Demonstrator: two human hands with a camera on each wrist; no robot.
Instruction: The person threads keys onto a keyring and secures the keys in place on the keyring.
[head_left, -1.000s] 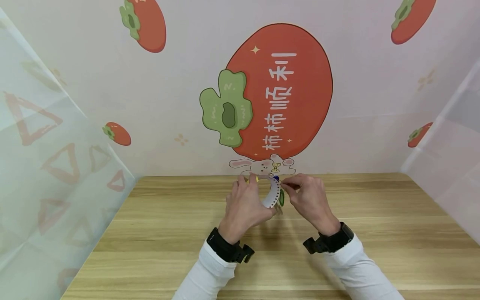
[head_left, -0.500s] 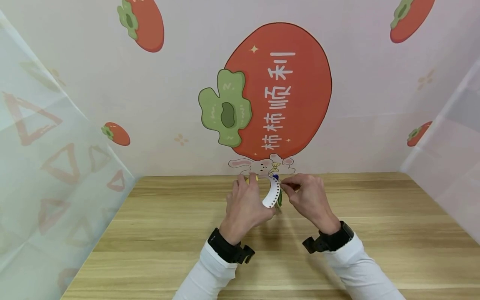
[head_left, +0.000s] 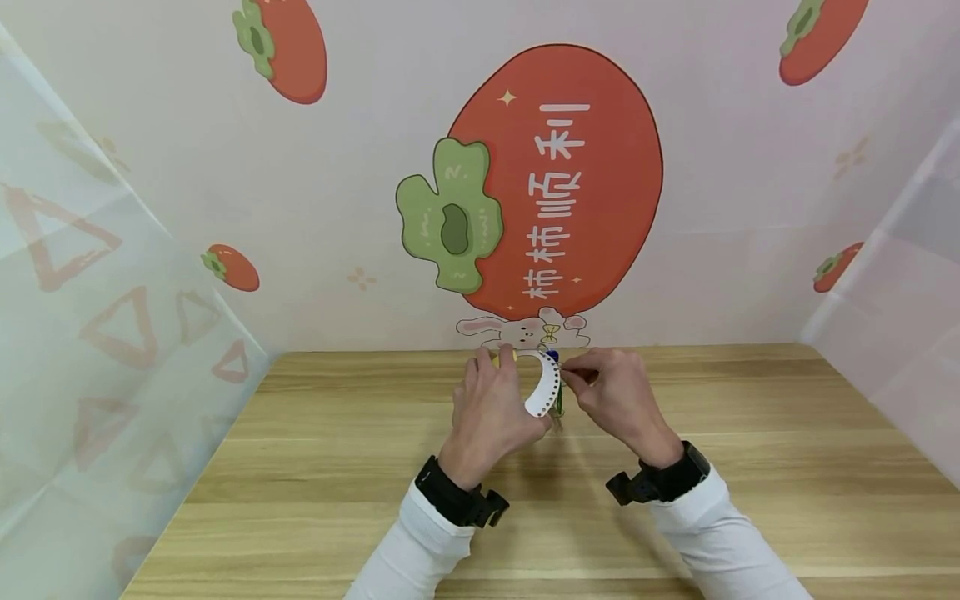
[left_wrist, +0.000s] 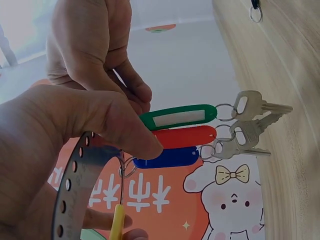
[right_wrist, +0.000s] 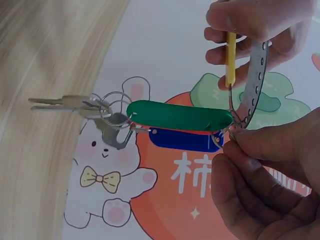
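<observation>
My left hand [head_left: 491, 408] grips a curved, perforated white-grey band [head_left: 546, 387], thumb on its near side and fingers round the far side. A thin yellow stick [right_wrist: 230, 60] with a metal shaft runs beside the band at those fingers. Green [right_wrist: 175, 116], blue [right_wrist: 185, 141] and red [left_wrist: 187, 135] key tags hang off the band's edge, with keys [left_wrist: 248, 106] on split rings at their free ends. With thumb and index finger, my right hand [head_left: 618, 400] pinches at the tags' small rings; its fingertips hide what exactly it holds.
Under both hands lies a wood-grain table [head_left: 360, 517]. Behind it stands a wall sheet [head_left: 360, 167] printed with persimmons and a rabbit. A small metal ring [left_wrist: 256, 14] with a black end shows at the left wrist view's upper corner.
The green tag has swung from broadside to nearly edge-on, in against the band. The band has tilted slightly in the left hand. Both hands have stayed almost where they were.
</observation>
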